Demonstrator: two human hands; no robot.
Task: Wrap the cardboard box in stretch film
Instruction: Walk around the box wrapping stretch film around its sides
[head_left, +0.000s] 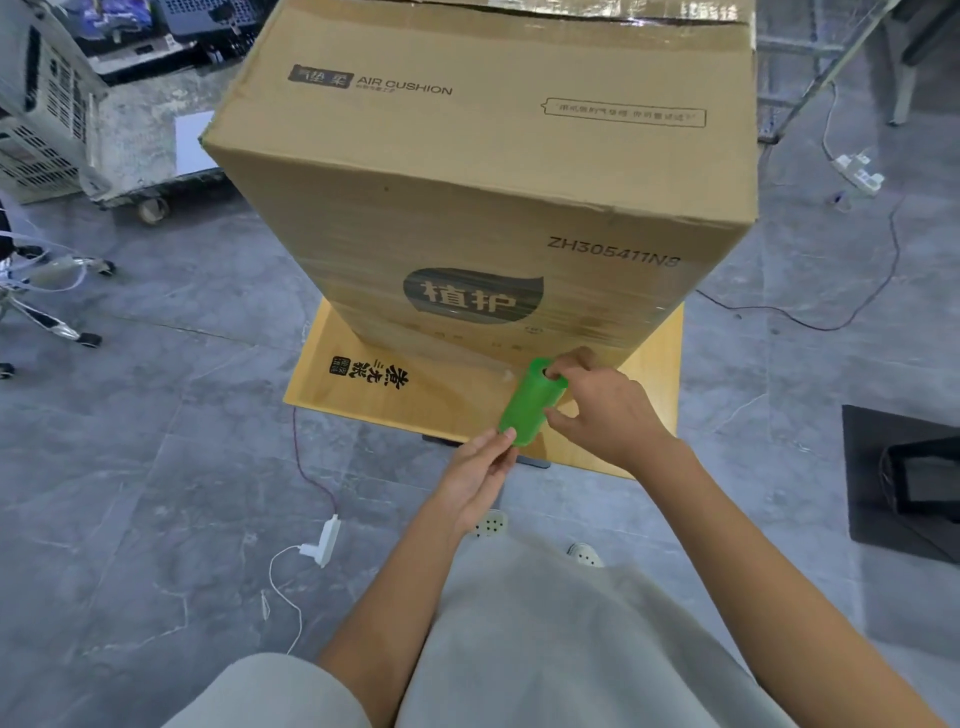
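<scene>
Head view: film roll (530, 410) slants up toward cardboard box (493, 156), right hand (608, 415) gripping top end, left hand (472, 478) pinching bottom.

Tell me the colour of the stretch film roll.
The stretch film roll is bright green, seen in the head view.

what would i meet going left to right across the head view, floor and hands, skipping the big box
office chair base → white power adapter on the floor → left hand → green stretch film roll → right hand → black mat at the far right
</scene>
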